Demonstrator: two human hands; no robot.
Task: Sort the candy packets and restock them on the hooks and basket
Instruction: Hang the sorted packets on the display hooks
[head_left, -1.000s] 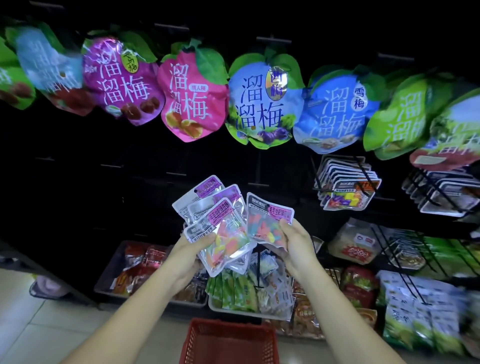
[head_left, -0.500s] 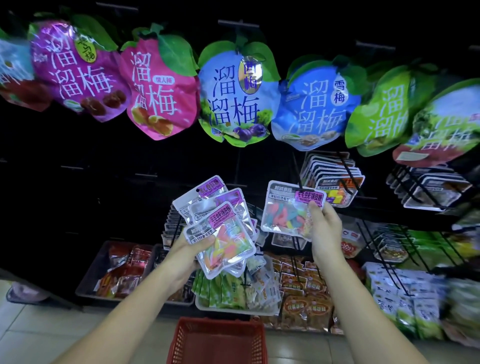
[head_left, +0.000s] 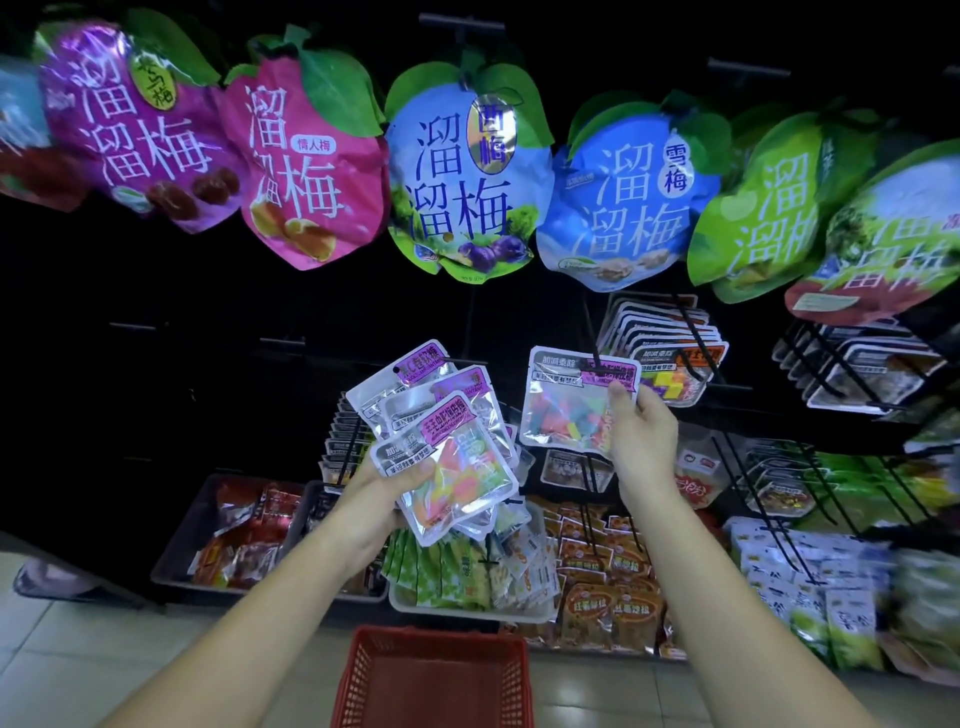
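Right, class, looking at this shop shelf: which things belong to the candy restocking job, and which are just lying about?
Part of the job:
fan of candy packets held in the left hand
single candy packet pinched by the right hand
black hook above it
red basket

Just there:
plum pouches hanging on top
tray of red snack packets
green sachets

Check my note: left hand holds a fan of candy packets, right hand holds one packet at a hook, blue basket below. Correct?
No: the head view shows a red basket. Left hand holds the fan of packets; right hand holds the single packet at the hook.
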